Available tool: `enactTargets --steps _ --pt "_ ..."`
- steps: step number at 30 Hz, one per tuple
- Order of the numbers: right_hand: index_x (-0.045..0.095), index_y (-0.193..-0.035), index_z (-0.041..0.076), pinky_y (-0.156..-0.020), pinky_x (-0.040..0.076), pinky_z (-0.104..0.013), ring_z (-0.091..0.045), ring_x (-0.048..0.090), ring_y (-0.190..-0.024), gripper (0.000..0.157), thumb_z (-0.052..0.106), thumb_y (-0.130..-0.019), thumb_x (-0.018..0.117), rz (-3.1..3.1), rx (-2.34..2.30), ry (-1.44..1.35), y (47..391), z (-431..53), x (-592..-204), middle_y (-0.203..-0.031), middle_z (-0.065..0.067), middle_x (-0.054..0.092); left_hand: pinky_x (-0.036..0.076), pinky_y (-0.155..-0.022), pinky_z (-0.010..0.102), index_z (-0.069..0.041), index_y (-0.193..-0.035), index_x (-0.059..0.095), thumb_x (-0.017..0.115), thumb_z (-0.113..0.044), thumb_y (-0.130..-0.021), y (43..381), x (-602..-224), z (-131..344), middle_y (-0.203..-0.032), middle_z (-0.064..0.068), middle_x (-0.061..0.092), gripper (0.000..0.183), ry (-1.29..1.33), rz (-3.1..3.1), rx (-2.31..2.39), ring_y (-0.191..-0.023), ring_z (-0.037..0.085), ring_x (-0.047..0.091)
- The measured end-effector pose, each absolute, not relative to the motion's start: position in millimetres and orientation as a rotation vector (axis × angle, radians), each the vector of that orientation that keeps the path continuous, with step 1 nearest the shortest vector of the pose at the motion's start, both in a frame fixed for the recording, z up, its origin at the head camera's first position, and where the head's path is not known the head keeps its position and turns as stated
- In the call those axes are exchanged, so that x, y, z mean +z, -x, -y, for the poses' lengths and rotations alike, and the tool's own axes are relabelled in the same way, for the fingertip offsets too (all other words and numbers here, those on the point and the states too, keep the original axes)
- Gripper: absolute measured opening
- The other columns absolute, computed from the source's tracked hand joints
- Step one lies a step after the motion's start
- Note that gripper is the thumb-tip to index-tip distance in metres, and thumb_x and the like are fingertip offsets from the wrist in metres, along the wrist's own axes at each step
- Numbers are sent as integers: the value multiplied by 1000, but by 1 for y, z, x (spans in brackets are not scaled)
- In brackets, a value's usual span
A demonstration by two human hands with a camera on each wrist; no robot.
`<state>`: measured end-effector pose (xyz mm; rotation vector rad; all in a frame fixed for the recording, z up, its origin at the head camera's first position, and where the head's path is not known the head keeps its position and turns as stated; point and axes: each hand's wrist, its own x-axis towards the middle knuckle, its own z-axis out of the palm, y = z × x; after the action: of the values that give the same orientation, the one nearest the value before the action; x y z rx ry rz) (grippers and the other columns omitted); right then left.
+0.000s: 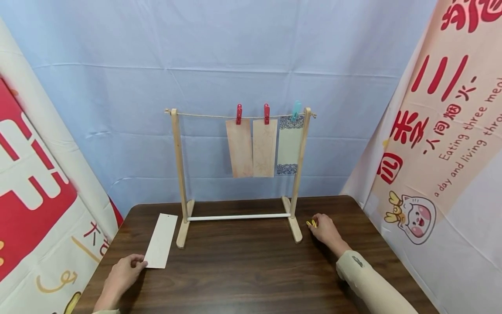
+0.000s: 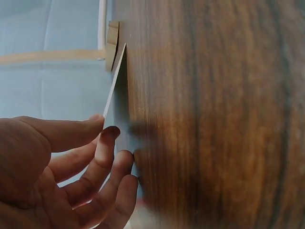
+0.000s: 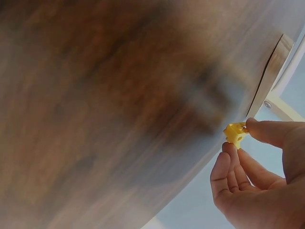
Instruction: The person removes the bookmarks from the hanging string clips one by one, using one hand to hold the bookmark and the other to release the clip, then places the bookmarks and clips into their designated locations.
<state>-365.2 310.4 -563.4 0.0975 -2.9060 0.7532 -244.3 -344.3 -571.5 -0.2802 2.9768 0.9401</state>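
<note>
My left hand (image 1: 124,274) pinches the near left corner of a white paper card (image 1: 161,240) with a small hole at its far end. In the left wrist view the card (image 2: 114,86) shows edge-on, slanting up from the wooden tabletop between thumb and fingers. On the right, my right hand (image 1: 326,231) holds a yellow clothespin (image 1: 312,223) beside the rack's right foot. The right wrist view has this clothespin (image 3: 235,133) between the thumb and fingertips, just over the tabletop.
A wooden rack (image 1: 178,161) stands at the table's back with a string (image 1: 208,115) across its top. Two red clothespins (image 1: 266,114) hold beige cards (image 1: 264,148); a teal clothespin (image 1: 296,111) holds a blue-patterned card (image 1: 289,146). A white bar (image 1: 239,216) joins the feet.
</note>
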Motion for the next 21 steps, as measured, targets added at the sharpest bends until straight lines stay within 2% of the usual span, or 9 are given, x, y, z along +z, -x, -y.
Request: enactTargets --steps 10,17,21 --pt "65 -119 -18 -83 57 -54 -40 66 -94 36 6 -96 77 2913 721 -68 368 -309 -566 -108 -32 66 53 -74 61 -1 -124 73 71 -31 -102 245 -574 344 -103 12 73 37 282 -2960 927 -99 39 69" --pt "65 -121 -19 -84 58 -54 -42 67 -98 38 7 -97 77 2939 708 -36 369 -308 -567 -113 -34 66 54 -79 66 1 -124 72 72 -30 -101 246 -577 345 -112 23 74 38 272 -2966 916 -109 50 68" --pt "64 -121 -19 -84 57 -54 -41 66 -97 38 7 -97 77 2939 707 -36 369 -307 -567 -112 -33 66 53 -79 67 1 -124 72 71 -30 -101 246 -576 346 -112 24 74 38 277 -2969 916 -109 51 68"
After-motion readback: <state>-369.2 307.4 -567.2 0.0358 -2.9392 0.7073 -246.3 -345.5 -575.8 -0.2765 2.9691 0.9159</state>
